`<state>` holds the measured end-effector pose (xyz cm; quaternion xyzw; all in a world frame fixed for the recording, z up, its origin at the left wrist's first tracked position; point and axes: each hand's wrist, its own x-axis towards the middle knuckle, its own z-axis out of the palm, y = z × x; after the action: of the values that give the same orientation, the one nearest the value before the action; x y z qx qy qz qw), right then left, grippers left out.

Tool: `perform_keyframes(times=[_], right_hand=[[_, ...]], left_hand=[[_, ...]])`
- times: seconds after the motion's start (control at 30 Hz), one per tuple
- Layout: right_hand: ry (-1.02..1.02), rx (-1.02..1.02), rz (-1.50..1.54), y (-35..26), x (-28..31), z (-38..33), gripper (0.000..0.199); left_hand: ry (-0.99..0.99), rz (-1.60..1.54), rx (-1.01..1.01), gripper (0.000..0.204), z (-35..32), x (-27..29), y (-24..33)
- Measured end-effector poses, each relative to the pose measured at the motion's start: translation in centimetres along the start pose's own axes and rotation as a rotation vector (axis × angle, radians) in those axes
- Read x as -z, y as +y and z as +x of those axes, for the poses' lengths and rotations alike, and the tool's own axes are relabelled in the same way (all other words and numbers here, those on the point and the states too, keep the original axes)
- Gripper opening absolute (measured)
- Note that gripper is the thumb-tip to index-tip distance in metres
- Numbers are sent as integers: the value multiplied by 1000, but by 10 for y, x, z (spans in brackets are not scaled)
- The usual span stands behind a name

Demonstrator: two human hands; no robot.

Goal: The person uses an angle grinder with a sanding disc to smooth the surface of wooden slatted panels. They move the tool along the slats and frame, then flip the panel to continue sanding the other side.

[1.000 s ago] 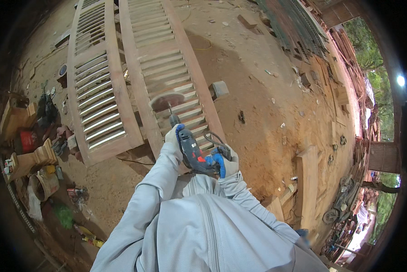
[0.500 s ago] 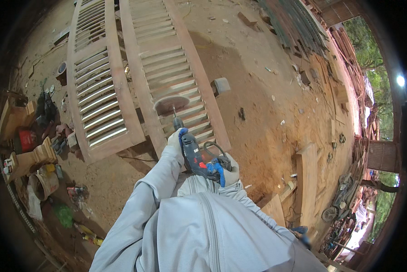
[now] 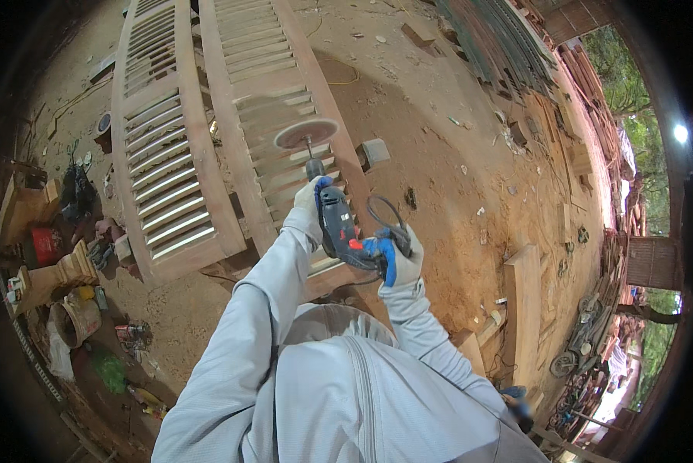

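Both gloved hands grip a dark power drill (image 3: 337, 228) with red details and a round sanding disc (image 3: 306, 134) at its tip. Toward the front of the drill, my left hand (image 3: 309, 202) is wrapped round the body. At the rear, my right hand (image 3: 398, 257) is closed on the handle, where a black cord loops out. The disc lies over the slats of a louvered wooden shutter panel (image 3: 354, 179); I cannot tell whether it touches them. To the left rests a second louvered panel (image 3: 216, 193) of similar make.
A concrete block (image 3: 375, 151) sits by the panel's right edge. Long dark boards (image 3: 501, 42) are stacked at the far right, and a thick plank (image 3: 522, 309) lies at near right. On the left stand a bucket (image 3: 76, 318), a red container (image 3: 47, 245) and wood pieces.
The drill and its disc have moved forward, farther up the panel. Both arms have stretched out with it, and both hands keep their grip.
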<state>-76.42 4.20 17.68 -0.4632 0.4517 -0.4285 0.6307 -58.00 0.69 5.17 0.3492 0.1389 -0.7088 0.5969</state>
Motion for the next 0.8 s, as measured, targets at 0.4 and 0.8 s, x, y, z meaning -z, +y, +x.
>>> perform_keyframes(times=[0.4,0.8], right_hand=[[-17,-246,-96,17,-18,52,18],[-15,-227,-114,13,-38,44,15]], left_hand=[[141,-91,85,24,10,31,11],[190,-26,83,27,9,32,28]])
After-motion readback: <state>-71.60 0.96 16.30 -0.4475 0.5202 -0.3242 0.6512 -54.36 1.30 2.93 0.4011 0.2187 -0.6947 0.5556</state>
